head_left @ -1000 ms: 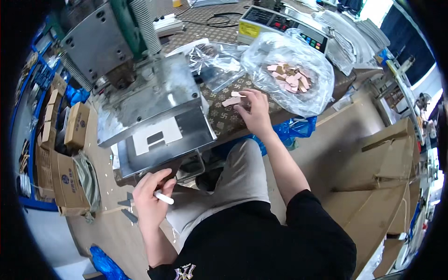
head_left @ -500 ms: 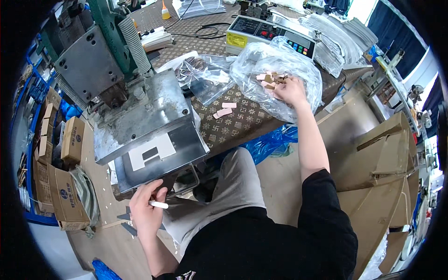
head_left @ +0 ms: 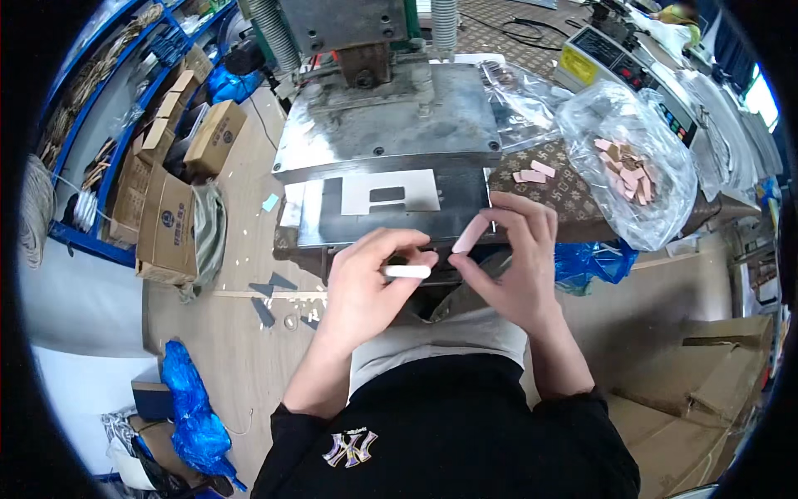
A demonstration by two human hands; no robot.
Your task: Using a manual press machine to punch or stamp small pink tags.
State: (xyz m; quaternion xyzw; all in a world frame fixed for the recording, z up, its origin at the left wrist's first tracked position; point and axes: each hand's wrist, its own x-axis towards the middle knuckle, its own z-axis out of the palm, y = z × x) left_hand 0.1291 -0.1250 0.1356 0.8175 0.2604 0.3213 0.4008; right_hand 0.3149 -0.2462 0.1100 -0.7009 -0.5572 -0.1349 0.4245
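Observation:
In front of the press, both my hands are raised over my lap, close together. My left hand (head_left: pixel 362 287) is closed around a slim white pen-like stick (head_left: pixel 409 271). Between the thumb and fingers of my right hand (head_left: pixel 525 270) is a small flat pink piece (head_left: pixel 471 235), tilted upward. Just beyond them, a white card with a rectangular cut-out (head_left: pixel 355 196) lies on the dark metal plate (head_left: pixel 467 218) of the press (head_left: pixel 386 125). Loose pink pieces (head_left: pixel 542 168) rest on the patterned tabletop. To their right sits a clear plastic bag (head_left: pixel 582 121) holding several pink and brown pieces (head_left: pixel 636 183).
A control box (head_left: pixel 592 56) and stacked sheets (head_left: pixel 730 137) stand at the back right. Cardboard boxes (head_left: pixel 169 218) and blue shelving (head_left: pixel 83 104) are on the left. Flattened cardboard (head_left: pixel 690 399) leans at the lower right. Dark offcuts (head_left: pixel 264 312) lie on the floor.
My right hand has left the plastic bag and come back beside my left, now with a pink piece in it. The view has swung left, and my left hand has risen with the white stick.

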